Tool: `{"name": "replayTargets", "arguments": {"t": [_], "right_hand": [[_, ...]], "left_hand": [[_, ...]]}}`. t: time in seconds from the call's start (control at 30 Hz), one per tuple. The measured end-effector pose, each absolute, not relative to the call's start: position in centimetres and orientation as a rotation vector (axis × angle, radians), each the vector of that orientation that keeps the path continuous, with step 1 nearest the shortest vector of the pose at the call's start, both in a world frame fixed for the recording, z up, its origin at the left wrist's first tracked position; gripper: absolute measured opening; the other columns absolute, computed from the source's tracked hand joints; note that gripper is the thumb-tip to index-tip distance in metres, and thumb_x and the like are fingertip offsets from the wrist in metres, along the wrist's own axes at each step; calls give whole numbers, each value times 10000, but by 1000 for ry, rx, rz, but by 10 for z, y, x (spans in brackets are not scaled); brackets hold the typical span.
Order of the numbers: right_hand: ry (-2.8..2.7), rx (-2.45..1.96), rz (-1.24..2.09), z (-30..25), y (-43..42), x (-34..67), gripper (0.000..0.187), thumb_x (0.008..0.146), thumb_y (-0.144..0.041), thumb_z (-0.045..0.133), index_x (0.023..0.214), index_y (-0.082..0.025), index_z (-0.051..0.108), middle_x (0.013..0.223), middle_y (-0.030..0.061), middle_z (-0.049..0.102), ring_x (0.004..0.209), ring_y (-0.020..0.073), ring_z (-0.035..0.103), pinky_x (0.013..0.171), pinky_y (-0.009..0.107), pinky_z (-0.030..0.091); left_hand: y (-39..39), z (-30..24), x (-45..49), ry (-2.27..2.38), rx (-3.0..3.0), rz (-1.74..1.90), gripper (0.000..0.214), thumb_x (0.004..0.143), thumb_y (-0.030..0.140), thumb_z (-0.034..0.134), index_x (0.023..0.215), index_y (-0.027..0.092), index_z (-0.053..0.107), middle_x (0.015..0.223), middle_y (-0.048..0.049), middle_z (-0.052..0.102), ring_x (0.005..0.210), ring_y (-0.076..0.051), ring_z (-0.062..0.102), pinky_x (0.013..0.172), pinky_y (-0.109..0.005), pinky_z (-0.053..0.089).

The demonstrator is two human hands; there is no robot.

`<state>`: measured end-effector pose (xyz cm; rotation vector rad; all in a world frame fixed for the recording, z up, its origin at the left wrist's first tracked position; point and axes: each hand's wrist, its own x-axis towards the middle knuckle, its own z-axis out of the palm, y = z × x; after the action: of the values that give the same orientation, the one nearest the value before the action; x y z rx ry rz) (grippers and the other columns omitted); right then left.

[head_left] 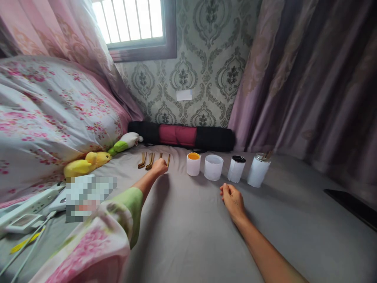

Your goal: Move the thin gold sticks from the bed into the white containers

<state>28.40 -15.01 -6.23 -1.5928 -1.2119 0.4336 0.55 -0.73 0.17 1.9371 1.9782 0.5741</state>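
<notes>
My left hand reaches forward to the sheet with its fingers closed around a bent brown stick; thin ends poke out above and beside the hand, which hides the rest. Just left of it lie two more small clusters of bent brown sticks, a nearer one and a farther one. My right hand is curled into a loose fist over the sheet, nothing showing in it. Beyond it stand a white-wrapped can with a dark inside and a translucent white tub.
A white cup with orange inside and a white-wrapped jar holding thin sticks flank the row. Yellow plush toy, power strip and cables lie left. A black-and-red roll lines the wall; a dark flat object lies right.
</notes>
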Motion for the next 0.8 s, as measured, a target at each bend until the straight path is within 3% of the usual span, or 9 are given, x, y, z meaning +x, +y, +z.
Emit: {"name": "replayTargets", "arguments": {"t": [0.3, 0.8], "right_hand": [[-1226, -1615, 441, -59, -151, 282, 382, 780, -470, 328, 687, -176, 553, 576, 22, 580, 511, 140, 530, 489, 227, 368], [-1225, -1609, 452, -61, -149, 283, 387, 780, -477, 332, 687, -172, 551, 578, 25, 579, 507, 139, 525, 491, 227, 364]], "left_hand": [[3, 0, 3, 2038, 2073, 424, 193, 592, 120, 535, 736, 111, 663, 757, -119, 645, 803, -202, 583, 688, -223, 416], [10, -20, 2, 2111, 2078, 343, 215, 622, 149, 527, 799, 116, 643, 811, -126, 639, 809, -199, 588, 675, -223, 426]]}}
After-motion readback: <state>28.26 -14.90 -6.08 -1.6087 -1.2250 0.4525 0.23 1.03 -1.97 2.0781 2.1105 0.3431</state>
